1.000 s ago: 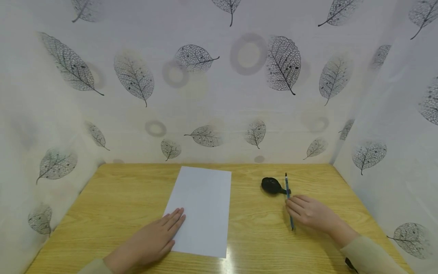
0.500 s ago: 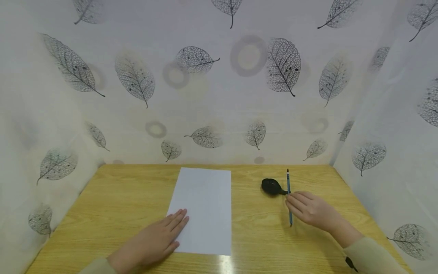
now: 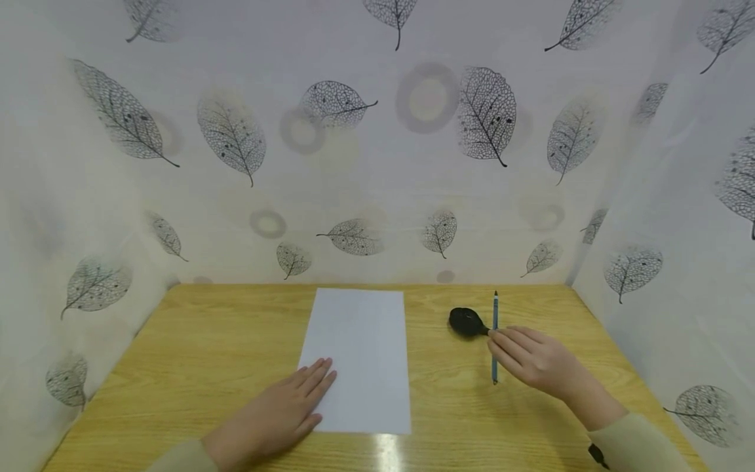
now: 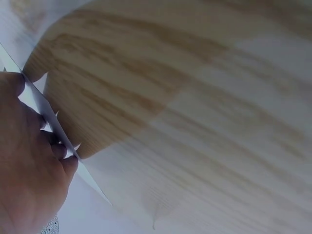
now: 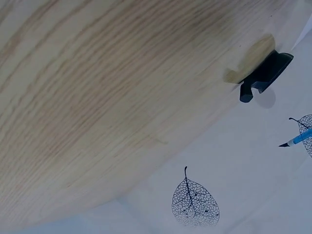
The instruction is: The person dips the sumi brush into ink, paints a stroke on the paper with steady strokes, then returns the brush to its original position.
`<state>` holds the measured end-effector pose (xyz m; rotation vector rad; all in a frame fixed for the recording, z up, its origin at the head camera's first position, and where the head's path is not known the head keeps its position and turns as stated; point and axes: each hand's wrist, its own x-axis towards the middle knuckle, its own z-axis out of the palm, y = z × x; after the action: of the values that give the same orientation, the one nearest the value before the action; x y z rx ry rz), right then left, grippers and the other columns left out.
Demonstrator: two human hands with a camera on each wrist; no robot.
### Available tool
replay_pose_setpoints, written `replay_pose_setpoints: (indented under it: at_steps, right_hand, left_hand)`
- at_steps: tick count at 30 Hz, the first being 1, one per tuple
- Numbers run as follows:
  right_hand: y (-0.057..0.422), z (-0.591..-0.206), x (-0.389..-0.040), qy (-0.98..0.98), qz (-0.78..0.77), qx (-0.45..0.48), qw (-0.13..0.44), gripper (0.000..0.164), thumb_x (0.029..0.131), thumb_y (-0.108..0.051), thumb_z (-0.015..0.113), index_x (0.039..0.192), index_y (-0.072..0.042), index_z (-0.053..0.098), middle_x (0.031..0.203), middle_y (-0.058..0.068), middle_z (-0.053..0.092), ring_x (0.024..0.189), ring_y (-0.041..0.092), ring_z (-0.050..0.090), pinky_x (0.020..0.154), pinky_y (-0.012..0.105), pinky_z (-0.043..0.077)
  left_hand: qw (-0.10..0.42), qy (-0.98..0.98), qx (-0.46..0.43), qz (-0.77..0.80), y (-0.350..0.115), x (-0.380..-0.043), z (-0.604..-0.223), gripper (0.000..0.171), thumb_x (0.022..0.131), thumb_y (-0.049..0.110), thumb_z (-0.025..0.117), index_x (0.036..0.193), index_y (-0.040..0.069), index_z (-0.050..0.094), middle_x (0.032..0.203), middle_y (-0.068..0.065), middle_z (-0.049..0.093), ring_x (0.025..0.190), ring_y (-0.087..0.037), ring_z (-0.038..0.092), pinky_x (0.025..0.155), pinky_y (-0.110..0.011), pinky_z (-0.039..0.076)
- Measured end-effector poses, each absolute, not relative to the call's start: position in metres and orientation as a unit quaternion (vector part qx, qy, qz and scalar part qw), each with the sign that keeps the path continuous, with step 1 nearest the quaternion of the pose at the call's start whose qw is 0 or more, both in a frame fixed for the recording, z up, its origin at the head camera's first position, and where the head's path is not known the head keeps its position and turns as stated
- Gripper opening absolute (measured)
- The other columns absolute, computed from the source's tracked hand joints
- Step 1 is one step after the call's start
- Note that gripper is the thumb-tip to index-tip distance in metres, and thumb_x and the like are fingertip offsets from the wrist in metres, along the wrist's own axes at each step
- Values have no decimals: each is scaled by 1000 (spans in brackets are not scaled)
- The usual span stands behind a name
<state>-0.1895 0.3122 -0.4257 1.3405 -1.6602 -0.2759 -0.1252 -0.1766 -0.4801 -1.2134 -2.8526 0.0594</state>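
A blank white sheet of paper [image 3: 362, 360] lies on the wooden table. My left hand [image 3: 280, 410] rests flat on its lower left edge with straight fingers; the left wrist view shows this hand [image 4: 31, 161] against the thin edge of the sheet [image 4: 90, 180]. On the right, my right hand [image 3: 533, 360] pinches a slim blue pen [image 3: 495, 311] near its middle, dark pointed tip toward the far wall. That pen tip [image 5: 297, 139] appears at the edge of the right wrist view, where the hand itself is out of frame.
A black spoon-shaped thing [image 3: 466, 322] with a rounded head and short handle lies just left of the pen; the right wrist view shows this black thing [image 5: 265, 73] from the side. Leaf-patterned white cloth [image 3: 377, 177] walls in the wooden table [image 3: 224, 347] at the back and sides.
My left hand has slid right, carrying the paper with it and straightening it. In my right hand the pen has moved slightly away from me and turned more upright in the head view.
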Motion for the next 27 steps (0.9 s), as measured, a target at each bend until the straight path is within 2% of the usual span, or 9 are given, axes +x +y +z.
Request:
replay_pose_setpoints:
  at_steps: [8,15,27]
  right_hand:
    - [296,-414,-188,-675,-78,540,497,35,110,8,42,103,2,76,96,16,81,76,25,76,64,36,64]
    - [289,-415,-189,-685,-49,518,510,34,110,7,45,102,3,77,95,17,81,74,27,75,63,38,63]
    - [277,-416,-191,-693,-1,468,548,31,108,8,50,95,4,77,88,17,80,69,29,74,61,42,63]
  left_hand:
    - [18,-916,-400,21,-163,-129,-481,64,113,44,44,162,3,41,171,-18,38,157,-33,41,125,-47,42]
    - [-13,-920,-392,14,-153,-133,-485,66,113,44,40,165,4,36,174,-16,30,161,-31,34,129,-46,37]
    - [-2,-924,-382,20,-140,-132,-485,66,112,44,45,164,4,39,173,-19,33,160,-32,36,128,-45,39]
